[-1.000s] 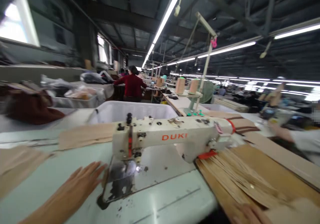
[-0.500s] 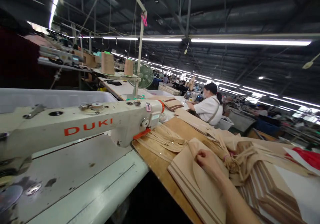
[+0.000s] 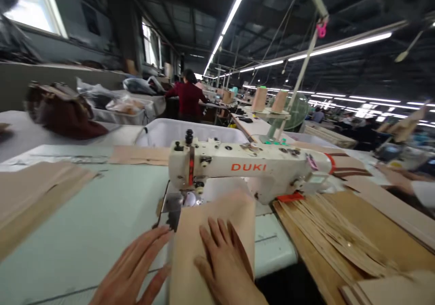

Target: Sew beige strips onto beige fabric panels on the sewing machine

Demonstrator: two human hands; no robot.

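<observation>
Reading "DUKI", sewing machine [image 3: 251, 167] faces flat hands.

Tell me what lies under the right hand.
A beige fabric piece lies flat under the right hand, on the pale green table. The left hand rests at its left edge. Anything beneath the fabric is covered.

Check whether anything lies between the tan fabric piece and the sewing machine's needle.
Nothing visible does. The tan fabric piece lies flat, its far edge at the needle area under the sewing machine head; the right hand rests on it, the left hand touches its left edge.
</observation>
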